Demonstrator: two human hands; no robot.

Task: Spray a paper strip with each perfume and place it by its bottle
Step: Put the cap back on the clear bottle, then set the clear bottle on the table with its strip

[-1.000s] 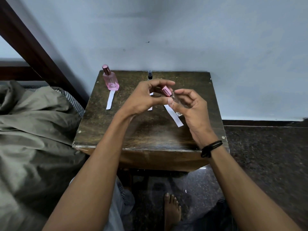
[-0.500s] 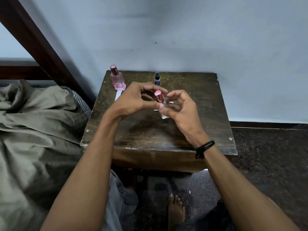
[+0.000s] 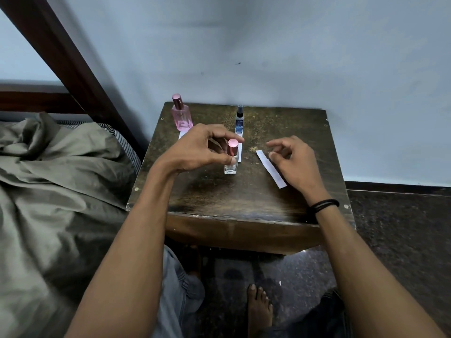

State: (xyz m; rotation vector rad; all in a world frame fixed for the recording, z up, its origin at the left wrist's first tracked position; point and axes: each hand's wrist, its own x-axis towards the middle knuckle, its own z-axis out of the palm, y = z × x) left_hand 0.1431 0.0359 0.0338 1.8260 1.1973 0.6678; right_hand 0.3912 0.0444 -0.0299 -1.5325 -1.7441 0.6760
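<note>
Change: your small clear glass bottle with pink cap [image 3: 231, 164] now stands on the dark wooden worktop [image 3: 244, 196].
Left hand [image 3: 195, 150]: pinches it.
Right hand [image 3: 295, 159]: released, loosely curled, just beside the white paper strip [image 3: 273, 173].
Meaning: placing that strip probably remains.

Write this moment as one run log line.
left hand holds pink-capped clear glass bottle upright | right hand open by white paper strip

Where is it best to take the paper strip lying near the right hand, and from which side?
Probably its far end, pinched from the right: the paper strip lies flat on the table, and that end sits just by the fingertips of the right hand.
</note>
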